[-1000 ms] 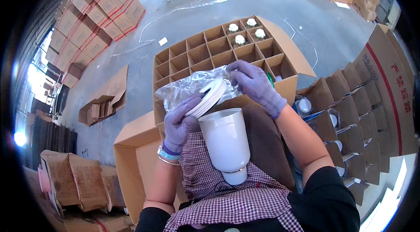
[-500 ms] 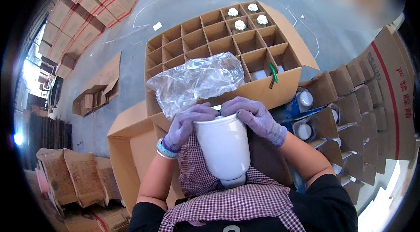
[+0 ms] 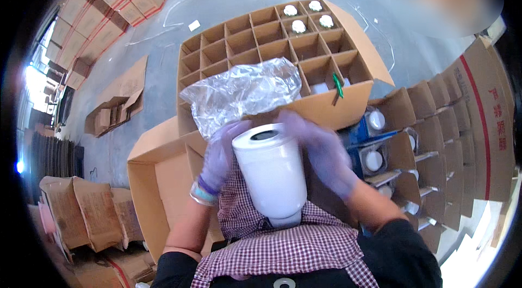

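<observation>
A glossy white canister, with a dark round hole in its top and a narrower lower end, stands slightly tilted against my checked apron. My left hand, in a purple glove, holds the canister's upper left side by the rim. At its upper right, my gloved right hand is smeared by motion; whether it touches the canister cannot be made out. Just beyond the hands, a crumpled clear plastic bag lies over the front of a divided cardboard box.
Several white-capped bottles fill the box's far right cells. A green-handled tool hangs at its front edge. To the right, another divided carton holds white-capped items. An open carton sits left; stacked cartons stand far left.
Both hands have come off the top of the canister toward its sides, uncovering the hole. My right hand has shifted slightly outward in a blur. The canister leans slightly left and higher.
</observation>
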The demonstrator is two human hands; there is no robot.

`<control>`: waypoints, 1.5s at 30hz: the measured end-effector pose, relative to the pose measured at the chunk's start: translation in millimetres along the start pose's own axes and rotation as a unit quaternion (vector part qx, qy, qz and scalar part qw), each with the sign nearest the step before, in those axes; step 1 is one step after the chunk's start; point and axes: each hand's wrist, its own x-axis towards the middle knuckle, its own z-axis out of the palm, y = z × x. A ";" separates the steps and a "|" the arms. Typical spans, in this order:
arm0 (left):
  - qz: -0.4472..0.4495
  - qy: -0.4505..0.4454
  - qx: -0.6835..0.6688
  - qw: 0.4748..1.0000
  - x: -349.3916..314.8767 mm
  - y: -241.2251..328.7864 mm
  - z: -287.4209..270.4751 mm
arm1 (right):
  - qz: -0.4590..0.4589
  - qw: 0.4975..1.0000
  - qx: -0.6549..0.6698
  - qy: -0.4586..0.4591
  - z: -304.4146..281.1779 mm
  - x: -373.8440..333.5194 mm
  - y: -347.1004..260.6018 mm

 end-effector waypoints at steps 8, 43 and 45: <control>-0.075 0.122 -0.102 0.984 9.5 -31.5 27.2 | -0.107 0.969 -0.224 -0.011 -28.4 21.7 -14.2; -0.105 -0.245 -0.487 0.832 -98.8 48.5 -12.6 | -0.179 0.803 -0.413 -0.390 51.1 -16.8 -122.2; -0.076 -0.201 -0.455 0.864 -106.5 47.7 -4.7 | -0.168 0.812 -0.409 -0.381 55.1 -14.1 -115.8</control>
